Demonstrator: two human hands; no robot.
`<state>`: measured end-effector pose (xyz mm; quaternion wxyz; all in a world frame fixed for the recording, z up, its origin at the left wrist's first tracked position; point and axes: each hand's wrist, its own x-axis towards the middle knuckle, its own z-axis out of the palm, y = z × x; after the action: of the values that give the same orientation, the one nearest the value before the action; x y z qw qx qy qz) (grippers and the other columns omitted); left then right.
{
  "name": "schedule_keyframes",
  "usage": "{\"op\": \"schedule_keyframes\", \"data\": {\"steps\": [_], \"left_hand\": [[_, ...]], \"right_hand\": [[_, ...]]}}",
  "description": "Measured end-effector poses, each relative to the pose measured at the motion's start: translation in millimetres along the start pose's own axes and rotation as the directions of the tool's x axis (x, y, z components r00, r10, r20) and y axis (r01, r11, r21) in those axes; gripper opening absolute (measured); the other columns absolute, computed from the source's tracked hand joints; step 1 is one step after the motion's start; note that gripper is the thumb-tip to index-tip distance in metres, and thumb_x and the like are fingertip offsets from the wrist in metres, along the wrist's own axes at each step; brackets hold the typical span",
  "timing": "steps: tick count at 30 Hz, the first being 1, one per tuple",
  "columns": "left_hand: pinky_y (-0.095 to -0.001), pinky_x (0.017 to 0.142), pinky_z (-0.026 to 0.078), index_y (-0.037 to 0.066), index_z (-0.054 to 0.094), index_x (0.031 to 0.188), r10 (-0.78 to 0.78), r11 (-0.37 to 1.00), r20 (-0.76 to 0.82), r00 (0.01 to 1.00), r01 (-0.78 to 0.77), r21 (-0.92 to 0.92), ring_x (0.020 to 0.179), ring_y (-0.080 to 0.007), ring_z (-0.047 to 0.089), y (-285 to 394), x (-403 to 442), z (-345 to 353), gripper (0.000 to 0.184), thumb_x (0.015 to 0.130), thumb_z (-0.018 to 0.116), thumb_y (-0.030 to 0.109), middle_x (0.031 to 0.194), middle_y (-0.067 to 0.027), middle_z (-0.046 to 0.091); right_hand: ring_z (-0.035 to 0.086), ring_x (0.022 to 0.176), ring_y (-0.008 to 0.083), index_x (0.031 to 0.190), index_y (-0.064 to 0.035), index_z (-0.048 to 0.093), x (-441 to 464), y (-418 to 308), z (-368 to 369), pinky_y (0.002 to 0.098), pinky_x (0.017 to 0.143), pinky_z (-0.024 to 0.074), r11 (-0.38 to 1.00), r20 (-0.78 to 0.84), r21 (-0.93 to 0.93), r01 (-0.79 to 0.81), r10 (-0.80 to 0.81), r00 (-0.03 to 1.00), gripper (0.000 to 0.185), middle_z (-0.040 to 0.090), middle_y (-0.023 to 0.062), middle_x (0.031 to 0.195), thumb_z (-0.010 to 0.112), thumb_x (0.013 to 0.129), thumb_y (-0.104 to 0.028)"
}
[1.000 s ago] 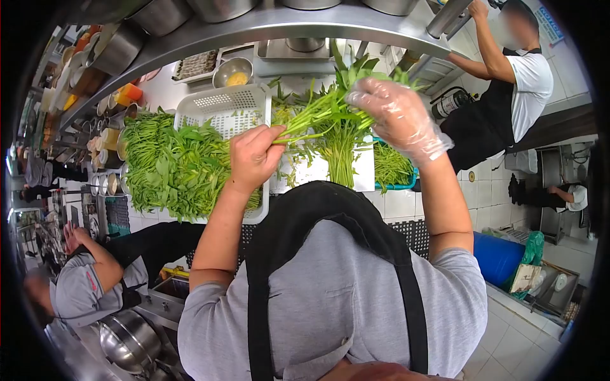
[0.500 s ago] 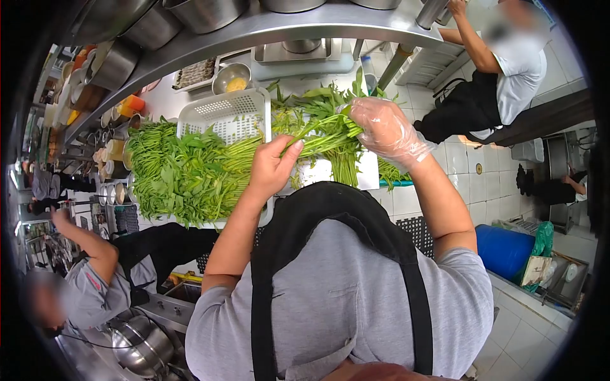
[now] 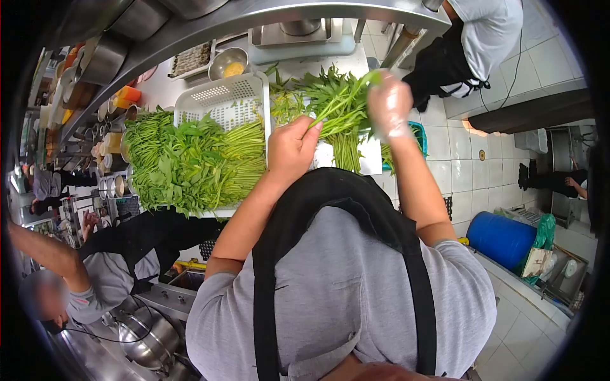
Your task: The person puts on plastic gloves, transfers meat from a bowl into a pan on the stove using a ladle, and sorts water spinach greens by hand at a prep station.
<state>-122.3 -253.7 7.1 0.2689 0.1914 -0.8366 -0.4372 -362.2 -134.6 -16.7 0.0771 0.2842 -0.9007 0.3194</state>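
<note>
My bare left hand [image 3: 293, 147] is closed round the lower part of a small bunch of water spinach [image 3: 340, 114], its long green stems slanting up to the right. At the upper end of that bunch is my right hand [image 3: 389, 106], in a clear plastic glove and smeared by motion, so its fingers cannot be made out. Beneath the hands, more water spinach [image 3: 346, 152] lies on a white board. To the left, a large heap of the same greens [image 3: 190, 162] fills the near part of a white perforated basket [image 3: 219, 96].
Behind the basket stand a metal bowl [image 3: 229, 63] with yellow contents and a tray [image 3: 192, 60]. A steel shelf [image 3: 267, 18] with pots spans overhead. A teal basket [image 3: 419, 136] sits right of the board. One co-worker [image 3: 492, 32] is at upper right, another [image 3: 108, 279] at lower left.
My right hand has lifted slightly and blurred, while my left hand has moved a little right with the stems. The upper-right co-worker has shifted up and left; the lower-left one's arm has moved outward.
</note>
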Motion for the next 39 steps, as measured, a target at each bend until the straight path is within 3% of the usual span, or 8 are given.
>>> {"op": "schedule_keyframes", "data": {"steps": [11, 15, 17, 18, 21, 30, 35, 39], "left_hand": [[-0.0265, 0.076, 0.052, 0.003, 0.076, 0.104, -0.418, 0.811, -0.009, 0.909, 0.368, -0.455, 0.083, -0.0067, 0.062, -45.9, -16.9, -29.7, 0.015, 0.098, 0.085, 0.013, 0.092, 0.0016, 0.072], [-0.025, 0.077, 0.05, 0.004, 0.075, 0.108, -0.409, 0.805, -0.031, 0.912, 0.344, -0.483, 0.083, -0.0055, 0.06, -51.8, -12.3, -29.8, 0.016, 0.096, 0.086, 0.008, 0.095, 0.0037, 0.07], [-0.0248, 0.076, 0.05, 0.004, 0.075, 0.107, -0.372, 0.843, -0.044, 0.927, 0.318, -0.434, 0.084, -0.0056, 0.061, -49.8, -8.1, -32.4, 0.016, 0.096, 0.086, 0.008, 0.095, 0.0038, 0.07], [-0.0248, 0.076, 0.05, 0.004, 0.075, 0.107, -0.372, 0.842, -0.04, 0.928, 0.318, -0.435, 0.084, -0.0056, 0.061, -47.2, -6.7, -33.0, 0.016, 0.096, 0.086, 0.008, 0.095, 0.0038, 0.07], [-0.0252, 0.077, 0.051, 0.004, 0.075, 0.107, -0.392, 0.821, 0.012, 0.92, 0.356, -0.446, 0.085, -0.0059, 0.062, -39.1, -1.5, -33.8, 0.017, 0.096, 0.086, 0.009, 0.095, 0.0032, 0.071], [-0.0252, 0.078, 0.05, 0.004, 0.075, 0.109, -0.314, 0.854, 0.024, 0.949, 0.293, -0.431, 0.085, -0.0061, 0.06, -28.2, -0.1, -18.6, 0.014, 0.101, 0.083, 0.012, 0.095, 0.0023, 0.07], [-0.0239, 0.062, 0.041, 0.006, 0.073, 0.111, -0.378, 0.8, -0.092, 0.921, 0.275, -0.534, 0.07, -0.0027, 0.049, -29.1, -3.9, -7.4, 0.014, 0.103, 0.081, 0.014, 0.084, 0.0073, 0.063], [-0.0241, 0.064, 0.042, 0.005, 0.073, 0.108, -0.491, 0.714, -0.089, 0.867, 0.342, -0.612, 0.072, -0.0031, 0.052, -39.9, -15.9, -33.3, 0.013, 0.103, 0.081, 0.015, 0.084, 0.006, 0.064]], "right_hand": [[0.065, 0.08, 0.0099, 0.123, -0.003, 0.074, 33.2, 29.4, -76.2, 0.026, 0.076, 0.0542, 0.446, 0.092, 0.881, -0.16, 0.17, 0.981, 0.021, 0.072, -0.0001, 0.093, 0.065, 0.115, -0.02], [0.066, 0.078, 0.0064, 0.117, -0.0055, 0.08, 25.9, 6.1, -101.7, 0.0253, 0.067, 0.0531, 0.656, -0.256, 0.753, 0.058, 0.21, 0.944, 0.015, 0.076, 0.001, 0.097, 0.082, 0.104, -0.012], [0.072, 0.085, 0.0084, 0.117, -0.0079, 0.081, 16.4, -14.1, -113.1, 0.0278, 0.069, 0.0562, 0.805, -0.339, 0.476, 0.353, -0.202, 0.919, 0.012, 0.079, 0.0023, 0.101, 0.079, 0.105, -0.009], [0.076, 0.096, 0.0139, 0.118, -0.0091, 0.081, 3.8, -32.8, -132.2, 0.0314, 0.077, 0.0596, 0.826, 0.051, 0.549, 0.124, -0.182, 0.982, 0.021, 0.08, 0.0054, 0.105, 0.077, 0.1, 0.001], [0.076, 0.103, 0.0338, 0.124, -0.0112, 0.08, 0.7, -33.2, -103.3, 0.0435, 0.088, 0.0627, 0.621, 0.131, 0.173, 0.764, -0.784, 0.607, 0.048, 0.078, 0.0117, 0.115, 0.075, 0.078, 0.004], [0.073, 0.095, 0.0356, 0.109, -0.0074, 0.076, -11.8, -44.8, -47.3, 0.0487, 0.084, 0.0595, 0.535, 0.183, 0.114, 0.837, -0.839, 0.512, 0.028, 0.073, 0.0102, 0.102, 0.073, 0.082, -0.002], [0.075, 0.095, 0.031, 0.11, -0.0058, 0.077, -5.7, -26.2, -12.4, 0.0435, 0.086, 0.0595, 0.926, -0.042, 0.344, 0.155, -0.149, 0.988, 0.016, 0.078, 0.0119, 0.104, 0.072, 0.095, -0.005], [0.074, 0.096, 0.0176, 0.122, -0.0057, 0.072, 25.9, -1.9, -60.0, 0.0387, 0.088, 0.0616, 0.453, 0.251, 0.825, -0.337, 0.241, 0.938, 0.02, 0.08, 0.0059, 0.104, 0.066, 0.113, -0.023]]}}
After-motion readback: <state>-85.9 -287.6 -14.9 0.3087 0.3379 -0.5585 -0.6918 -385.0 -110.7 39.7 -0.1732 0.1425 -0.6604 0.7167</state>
